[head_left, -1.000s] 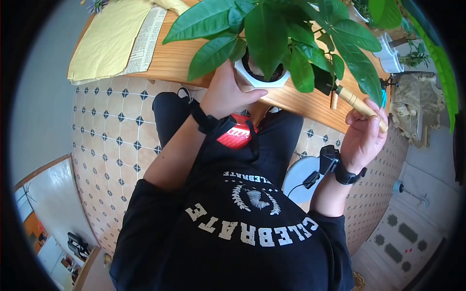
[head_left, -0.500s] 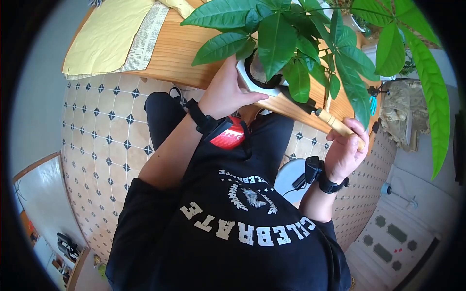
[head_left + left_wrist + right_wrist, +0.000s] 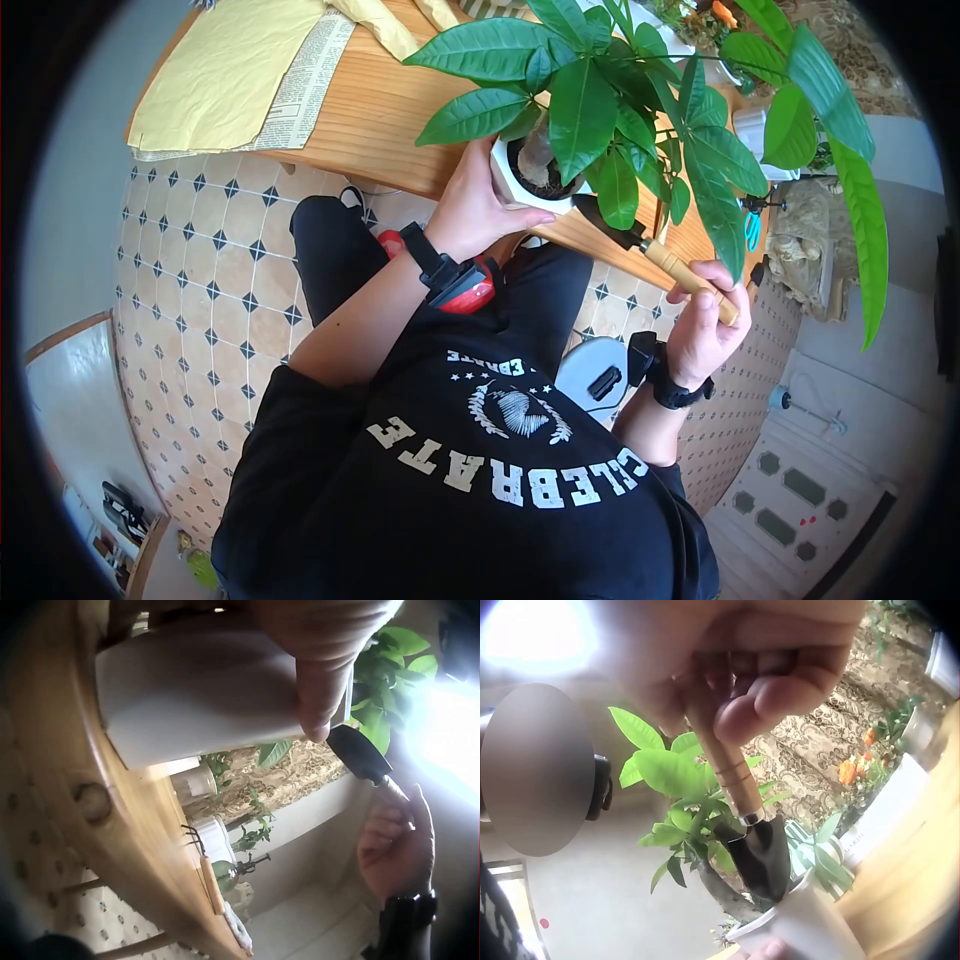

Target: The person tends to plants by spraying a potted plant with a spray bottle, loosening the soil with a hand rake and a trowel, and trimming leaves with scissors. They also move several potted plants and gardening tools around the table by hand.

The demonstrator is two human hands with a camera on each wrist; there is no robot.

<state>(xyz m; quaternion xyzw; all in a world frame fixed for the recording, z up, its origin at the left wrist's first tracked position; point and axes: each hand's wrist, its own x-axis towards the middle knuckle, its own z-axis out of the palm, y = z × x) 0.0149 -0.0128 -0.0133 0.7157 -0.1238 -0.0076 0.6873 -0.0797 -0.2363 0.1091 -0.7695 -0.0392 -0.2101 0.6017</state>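
My left hand (image 3: 472,222) grips a white flowerpot (image 3: 508,188) by its side, thumb along the front near the rim, other fingers mostly hidden behind it. A broad-leaved plant (image 3: 583,115) with a thick stem (image 3: 537,150) grows from the dark soil in the pot. My right hand (image 3: 706,330) holds a small trowel by its wooden handle (image 3: 672,265). In the right wrist view the trowel's dark blade (image 3: 761,859) points down at the pot's rim, close beside the stem. The left wrist view shows the blade (image 3: 360,755) just past my left thumb.
Yellow paper (image 3: 225,75) and newspaper (image 3: 310,90) lie on the wooden table (image 3: 370,110) at left. A small hand rake (image 3: 211,885), a green spray bottle (image 3: 225,874) and other potted plants stand or lie farther along. Orange flowers (image 3: 847,771) show behind. A grey round stool (image 3: 592,370) is below.
My right hand has brought the trowel leftward, its blade coming from beside the leaves to the pot's rim. My left hand keeps its hold on the pot, while the head view has shifted slightly.
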